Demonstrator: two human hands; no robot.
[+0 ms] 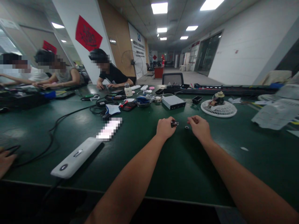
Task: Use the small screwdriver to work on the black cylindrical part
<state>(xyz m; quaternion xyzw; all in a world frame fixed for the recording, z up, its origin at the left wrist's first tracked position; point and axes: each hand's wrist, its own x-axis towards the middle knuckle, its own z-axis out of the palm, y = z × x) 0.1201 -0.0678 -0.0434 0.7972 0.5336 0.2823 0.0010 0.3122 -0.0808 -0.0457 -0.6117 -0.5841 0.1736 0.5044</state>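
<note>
My left hand [165, 128] is closed around a small dark cylinder [174, 123] with a shiny end that points to the right, just above the green table [130, 149]. To its right, my right hand [199, 126] has its thumb and fingers pinched together; whatever they may hold is too small to make out. A small round metallic piece [187, 127] lies on the table between the two hands, nearer the right fingertips. The hands are apart from each other.
Beyond my hands sit a grey box [173, 102] and a white round grille [219, 109] bearing a motor. At the left lies a long white device [77, 158] with a cable. A small pale piece [244, 149] lies right. Several people sit at the left; another hand [6, 161] shows at the left edge.
</note>
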